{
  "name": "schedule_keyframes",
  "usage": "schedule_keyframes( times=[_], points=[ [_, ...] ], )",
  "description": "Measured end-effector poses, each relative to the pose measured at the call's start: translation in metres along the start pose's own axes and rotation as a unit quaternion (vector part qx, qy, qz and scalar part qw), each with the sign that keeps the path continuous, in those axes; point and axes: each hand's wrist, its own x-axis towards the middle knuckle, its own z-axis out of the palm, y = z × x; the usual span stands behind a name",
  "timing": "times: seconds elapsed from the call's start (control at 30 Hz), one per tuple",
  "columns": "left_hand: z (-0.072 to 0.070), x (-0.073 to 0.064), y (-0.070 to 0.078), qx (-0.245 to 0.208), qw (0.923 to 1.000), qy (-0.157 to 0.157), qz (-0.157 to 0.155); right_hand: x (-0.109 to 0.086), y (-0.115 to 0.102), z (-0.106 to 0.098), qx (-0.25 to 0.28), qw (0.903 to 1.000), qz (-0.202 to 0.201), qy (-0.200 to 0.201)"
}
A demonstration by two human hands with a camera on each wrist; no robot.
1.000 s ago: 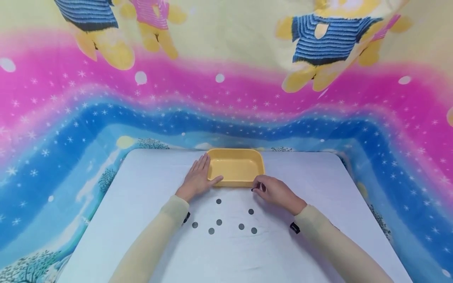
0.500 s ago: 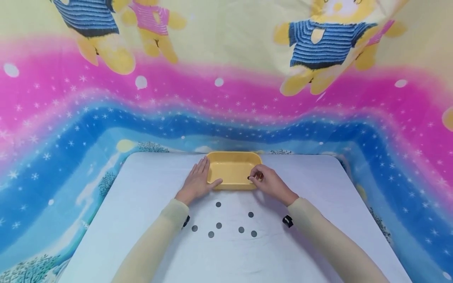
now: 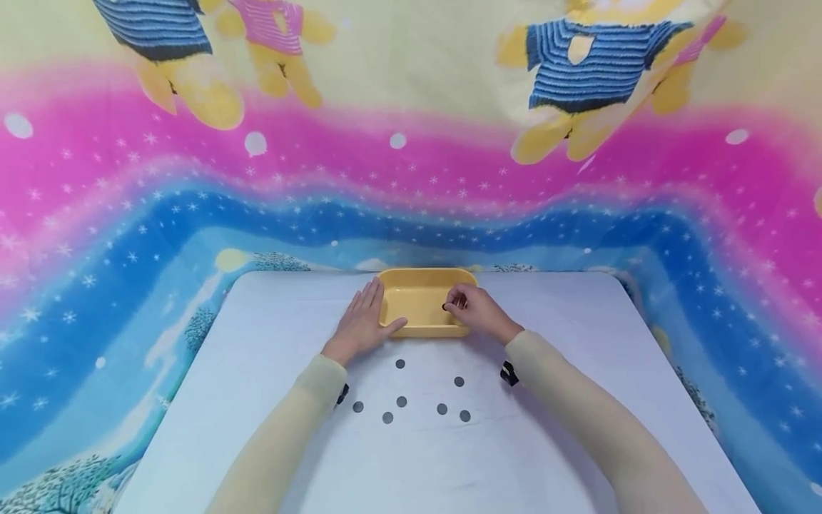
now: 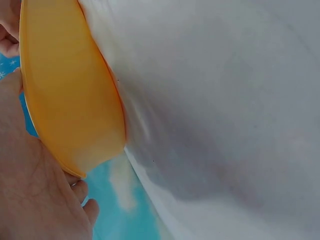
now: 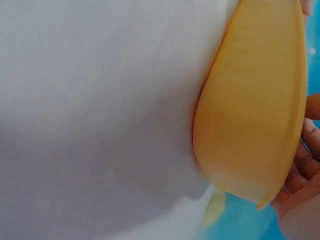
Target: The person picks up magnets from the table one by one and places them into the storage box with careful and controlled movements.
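Observation:
A yellow rectangular plastic tray (image 3: 429, 332) sits at the far edge of the table. My left hand (image 3: 361, 323) rests along its left side, fingers straight and thumb over the front rim; the left wrist view has the same hand (image 4: 35, 190) against the tray's wall (image 4: 75, 95). Over the tray's right part, my right hand (image 3: 481, 311) pinches a small dark round disc (image 3: 444, 307) between thumb and fingers. In the right wrist view the tray's wall (image 5: 250, 110) hides the disc, and the curled fingers (image 5: 302, 165) show beyond the rim.
Several flat dark grey discs lie scattered on the white tabletop in front of the tray, among them a disc (image 3: 401, 364) near it and a disc (image 3: 465, 415) closer to me. A patterned cloth (image 3: 411, 228) hangs behind the table (image 3: 552, 300).
My right hand has moved from beside the tray's front right corner up and left over its inside, still pinching the dark disc. The left hand stays against the tray.

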Motion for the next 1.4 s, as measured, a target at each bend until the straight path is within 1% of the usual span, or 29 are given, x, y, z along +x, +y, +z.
schedule_keyframes(
  times=[0.13,0.27,0.4,0.57,0.7,0.77,1.03,1.17,1.4],
  points=[
    [0.000,0.001,-0.001,0.005,0.9999,-0.008,-0.009,0.009,0.001,0.004,-0.031,0.9993,0.011,-0.016],
    [0.001,0.001,-0.001,0.006,0.9998,-0.014,-0.010,0.013,0.002,0.008,-0.058,0.9977,0.026,-0.026],
    [0.002,0.002,0.000,-0.006,0.9999,-0.008,-0.005,0.015,0.002,0.010,-0.083,0.9956,0.027,-0.034],
    [0.004,0.001,0.000,-0.007,1.0000,-0.006,0.002,0.018,0.000,0.010,-0.104,0.9928,0.031,-0.051],
    [0.003,-0.002,0.001,-0.005,1.0000,0.002,0.003,0.026,0.002,0.013,-0.127,0.9889,0.034,-0.068],
    [0.001,-0.002,0.000,-0.001,1.0000,0.002,0.000,0.029,0.002,0.015,-0.140,0.9868,0.037,-0.073],
    [-0.001,-0.002,0.001,0.009,0.9999,-0.013,0.000,0.033,-0.002,0.017,-0.183,0.9793,0.044,-0.074],
    [-0.002,-0.003,0.002,0.009,0.9999,-0.011,0.000,0.036,-0.001,0.020,-0.201,0.9764,0.045,-0.066],
    [-0.001,-0.003,0.001,0.016,0.9998,-0.009,-0.001,0.039,-0.002,0.024,-0.220,0.9721,0.062,-0.053]
  ],
)
